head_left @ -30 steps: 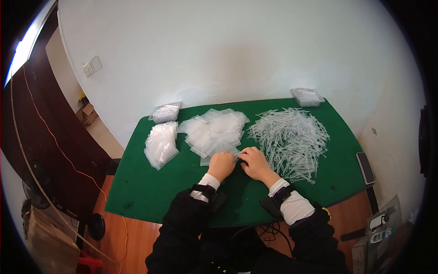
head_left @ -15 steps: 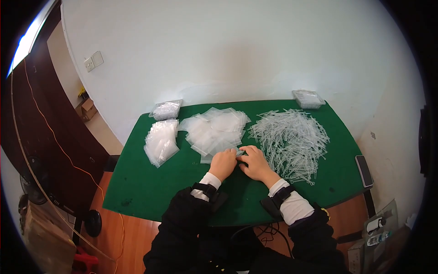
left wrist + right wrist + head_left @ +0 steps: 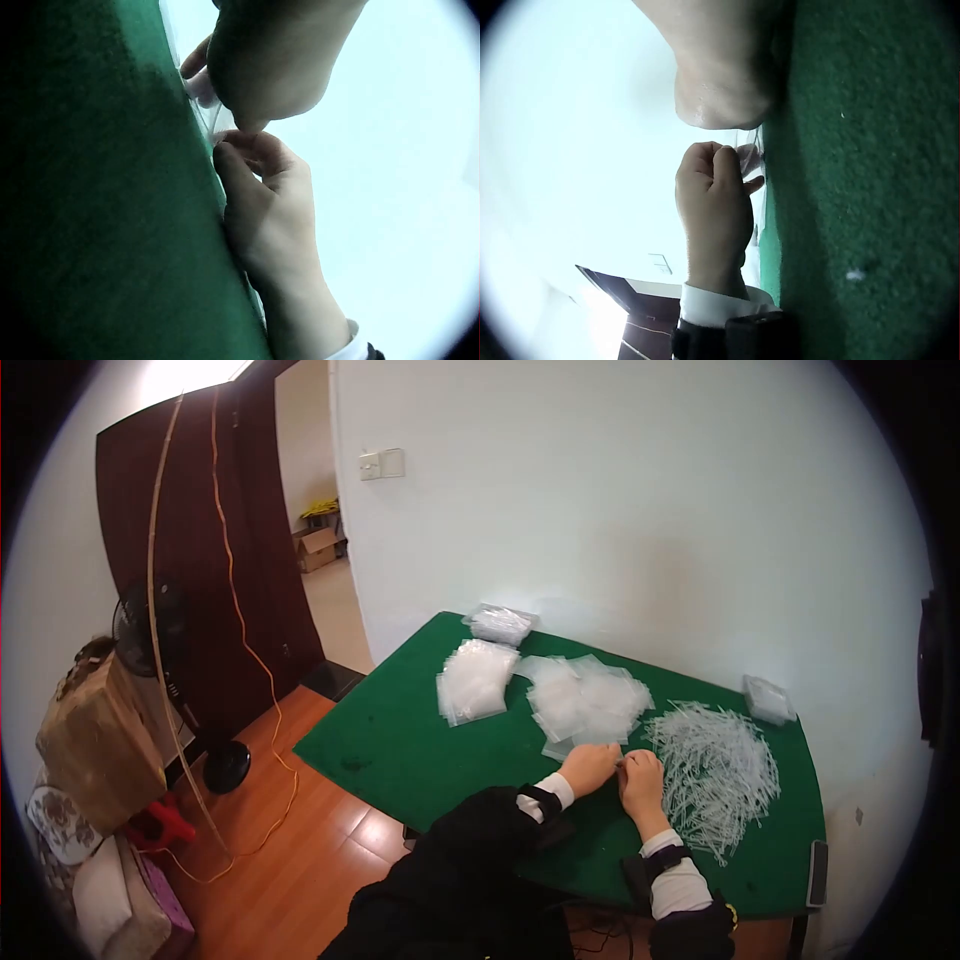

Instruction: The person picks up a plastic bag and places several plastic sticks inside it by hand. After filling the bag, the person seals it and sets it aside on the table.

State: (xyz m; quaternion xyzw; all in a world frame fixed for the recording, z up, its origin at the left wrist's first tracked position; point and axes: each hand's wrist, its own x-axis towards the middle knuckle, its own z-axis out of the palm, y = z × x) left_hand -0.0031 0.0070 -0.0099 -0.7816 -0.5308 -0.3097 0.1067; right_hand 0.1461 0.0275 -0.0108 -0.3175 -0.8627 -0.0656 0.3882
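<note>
Both hands meet over the near edge of a loose pile of clear plastic bags (image 3: 585, 700). Between them is a small clear plastic bag (image 3: 219, 120), mostly hidden by the fingers. My left hand (image 3: 590, 766) grips it with curled fingers, the thumb against the forefinger in the right wrist view. Thumb and fingertips of my right hand (image 3: 641, 778) pinch its other side. Just right of that hand spreads a heap of thin clear plastic sticks (image 3: 715, 780), with small loops on some ends.
Left of the loose pile lies a fanned stack of clear bags (image 3: 475, 682). Filled clear packets stand at the back left (image 3: 502, 623) and back right (image 3: 768, 699) of the green table (image 3: 420, 750). A phone (image 3: 818, 873) lies at the right edge. Behind is a white wall.
The head view has swung left, so the table sits lower and farther right, with more door and floor showing. Both hands stay together at the bag, their fingers slightly shifted.
</note>
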